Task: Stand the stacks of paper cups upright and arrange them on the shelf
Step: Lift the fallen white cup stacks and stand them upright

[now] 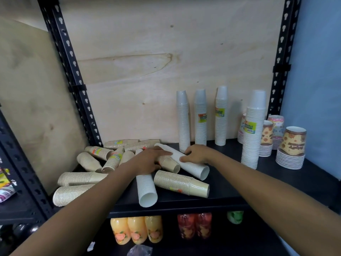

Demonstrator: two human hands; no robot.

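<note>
Several stacks of paper cups lie tumbled on the left half of the black shelf (238, 183): brown ones (181, 183) and a white one (146, 188) pointing at me. Another white stack (193, 166) lies slantwise across the pile. My right hand (197, 154) grips its middle with curled fingers. My left hand (147, 160) lies with fingers stretched over its far end and over a brown stack (170, 163) beside it. Three white stacks (200, 121) stand upright against the back board, and a taller one (253, 133) stands further right.
Short stacks of patterned cups (291, 146) stand at the right end of the shelf. Black slotted posts (72, 71) frame the bay, with a plywood back board. Orange (136, 230) and red (193, 226) drink bottles sit on the shelf below. Packets lie on the neighbouring shelf at left.
</note>
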